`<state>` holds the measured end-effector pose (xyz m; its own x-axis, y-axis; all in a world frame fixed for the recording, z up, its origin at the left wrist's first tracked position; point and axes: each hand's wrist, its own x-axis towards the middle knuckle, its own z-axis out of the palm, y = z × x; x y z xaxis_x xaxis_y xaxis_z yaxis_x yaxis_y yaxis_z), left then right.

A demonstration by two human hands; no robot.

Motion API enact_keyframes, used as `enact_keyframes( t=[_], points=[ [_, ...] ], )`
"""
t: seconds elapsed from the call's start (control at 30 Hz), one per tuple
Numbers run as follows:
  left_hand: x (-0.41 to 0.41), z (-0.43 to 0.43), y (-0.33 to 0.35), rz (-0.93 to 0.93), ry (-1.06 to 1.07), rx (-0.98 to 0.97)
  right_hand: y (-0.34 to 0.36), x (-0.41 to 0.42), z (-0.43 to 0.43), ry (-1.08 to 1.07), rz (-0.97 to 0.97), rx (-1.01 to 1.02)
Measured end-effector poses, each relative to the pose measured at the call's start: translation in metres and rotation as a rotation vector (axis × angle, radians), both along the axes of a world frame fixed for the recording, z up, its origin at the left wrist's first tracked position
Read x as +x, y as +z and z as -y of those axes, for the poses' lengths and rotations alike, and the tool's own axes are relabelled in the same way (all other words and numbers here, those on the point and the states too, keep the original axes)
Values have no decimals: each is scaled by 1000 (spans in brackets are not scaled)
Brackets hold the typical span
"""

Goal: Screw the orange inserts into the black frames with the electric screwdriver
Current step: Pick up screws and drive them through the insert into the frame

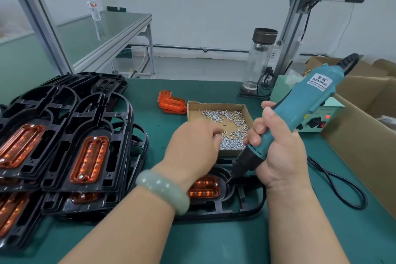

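Two hands, right hand gripping teal electric screwdriver, left hand blurred, curled over cardboard screw tray at twelve o'clock, hold unclear.

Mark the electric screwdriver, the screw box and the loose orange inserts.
electric screwdriver (304,100): head view, on the teal body just below the label.
screw box (214,105): head view, on the far cardboard wall.
loose orange inserts (171,103): head view, on the middle of the orange pile left of the box.
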<state>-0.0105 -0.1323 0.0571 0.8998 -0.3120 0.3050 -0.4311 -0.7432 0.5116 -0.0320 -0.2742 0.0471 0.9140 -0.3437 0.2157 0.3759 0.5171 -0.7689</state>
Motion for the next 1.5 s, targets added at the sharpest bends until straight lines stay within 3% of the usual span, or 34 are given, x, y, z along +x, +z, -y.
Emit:
enact_keyframes(
  t=[0.27,0.37,0.53,0.67,0.83,1.3,1.5],
  points=[
    [55,41,0,-307,-248,419,0,2,0,-16,-44,48],
    [58,40,2,-318,-361,445,0,3,0,-15,-61,51],
    [69,34,8,-290,-272,637,1,3,0,-7,-55,32],
    [69,27,9,-279,-180,670,0,2,-2,-4,-64,24],
    [63,24,3,-126,-82,637,-2,3,-2,9,-65,37],
    [65,15,-8,-150,19,257,-4,4,-4,2,-85,57],
    [57,10,-1,-80,119,-7,-2,3,-5,24,-89,65]
  ],
)
